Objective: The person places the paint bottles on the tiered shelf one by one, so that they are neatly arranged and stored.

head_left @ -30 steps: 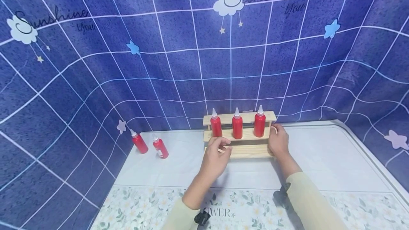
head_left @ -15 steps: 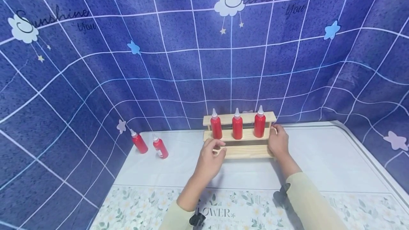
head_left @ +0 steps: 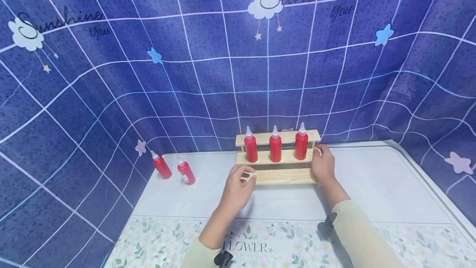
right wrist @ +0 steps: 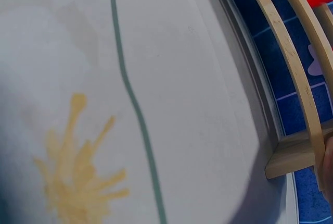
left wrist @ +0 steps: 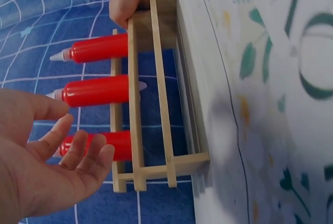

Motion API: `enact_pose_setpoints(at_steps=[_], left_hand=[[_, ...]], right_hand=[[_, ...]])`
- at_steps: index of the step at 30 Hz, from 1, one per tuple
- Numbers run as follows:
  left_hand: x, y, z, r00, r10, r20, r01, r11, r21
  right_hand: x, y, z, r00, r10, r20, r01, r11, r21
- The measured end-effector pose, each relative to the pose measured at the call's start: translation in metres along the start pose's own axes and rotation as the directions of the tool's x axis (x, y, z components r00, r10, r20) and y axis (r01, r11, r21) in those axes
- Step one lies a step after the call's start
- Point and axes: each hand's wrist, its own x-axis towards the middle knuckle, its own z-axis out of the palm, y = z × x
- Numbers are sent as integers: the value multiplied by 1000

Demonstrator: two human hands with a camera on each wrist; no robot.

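Observation:
A stepped wooden rack (head_left: 284, 176) with three tiers stands against the back curtain. On its middle tier are three upright red squeeze bottles, the left bottle (head_left: 251, 149), the middle bottle (head_left: 275, 149) and the right bottle (head_left: 301, 147), each with a pointed clear cap. My right hand (head_left: 323, 164) grips the rack's right end; in the right wrist view only a sliver of it shows at the edge. By the lower tier's left end, my left hand (head_left: 237, 190) has its fingers loosely bent. Nothing is in it, as the left wrist view (left wrist: 57, 161) confirms.
Two more red squeeze bottles stand to the left on the white table, one bottle (head_left: 162, 166) near the left curtain and a labelled bottle (head_left: 187, 173) beside it. A blue gridded curtain (head_left: 208, 73) encloses the back and sides. A floral mat (head_left: 167, 239) covers the table's front.
My left hand has moved left and slightly down, away from the left bottle to the rack's lower left end. The right hand, rack and bottles look unmoved.

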Motion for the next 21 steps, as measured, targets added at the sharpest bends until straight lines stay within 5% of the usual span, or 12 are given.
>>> enact_pose_setpoints(at_steps=[21], left_hand=[[1, -18, -12, 999, -14, -43, 15, 999, 34]], right_hand=[[3, 4, 2, 1000, -2, -15, 2, 1000, -11]])
